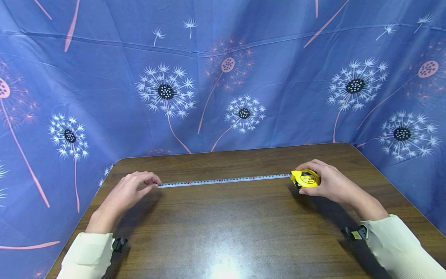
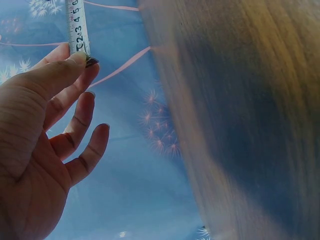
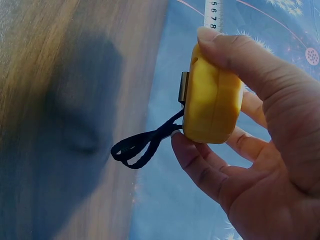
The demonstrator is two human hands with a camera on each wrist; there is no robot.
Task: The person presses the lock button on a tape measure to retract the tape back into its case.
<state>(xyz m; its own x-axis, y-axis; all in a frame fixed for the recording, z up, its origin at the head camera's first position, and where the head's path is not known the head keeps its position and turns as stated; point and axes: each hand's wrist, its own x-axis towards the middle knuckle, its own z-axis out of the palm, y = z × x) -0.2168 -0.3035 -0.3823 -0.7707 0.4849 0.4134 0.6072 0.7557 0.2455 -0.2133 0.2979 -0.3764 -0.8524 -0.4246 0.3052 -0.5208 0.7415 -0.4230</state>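
Observation:
A yellow tape measure (image 1: 306, 179) is gripped in my right hand (image 1: 329, 181), thumb on one side of the case and fingers round the other. Its white blade (image 1: 223, 180), marked with black and red numbers, stretches leftward over the table. At the blade's end, my left hand (image 1: 130, 192) pinches the metal hook between thumb and forefinger; the left wrist view shows the other fingers loosely bent, apart from the blade. In the right wrist view a black wrist strap (image 3: 145, 145) hangs in a loop from the case, beside a metal belt clip (image 3: 184, 87).
Both hands are above a brown wood-grain table (image 1: 223, 221), casting shadows on it. Blue cloth (image 1: 278, 77) printed with dandelions hangs behind the table and along its sides.

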